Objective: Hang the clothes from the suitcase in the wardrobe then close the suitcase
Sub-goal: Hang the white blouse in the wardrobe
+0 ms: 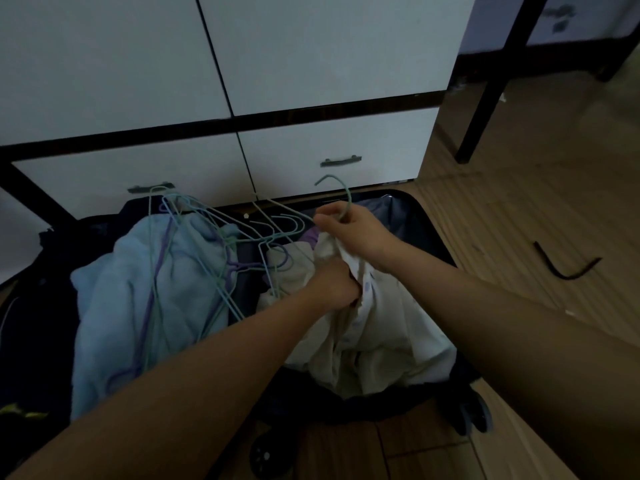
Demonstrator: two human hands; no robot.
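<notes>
Suitcase: open dark fabric suitcase [429, 230] on the wooden floor [519, 209], holding a pale blue garment [114, 289], loose wire hangers [207, 244], a cream shirt [374, 341].
Right hand [349, 230]: fingers pinch green wire hanger [341, 192].
Left hand [332, 285]: fingers clench cream shirt.

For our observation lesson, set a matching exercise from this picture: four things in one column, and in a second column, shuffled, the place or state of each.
Column one:
1. green hanger
2. white garment
3. light blue garment
4. dark bent piece

Column two:
A. lying on the wooden floor right of the suitcase
B. spread in the suitcase under a heap of hangers
C. held by its hook in the right hand
D. gripped by the left hand

Pairs: 1-C, 2-D, 3-B, 4-A
</notes>
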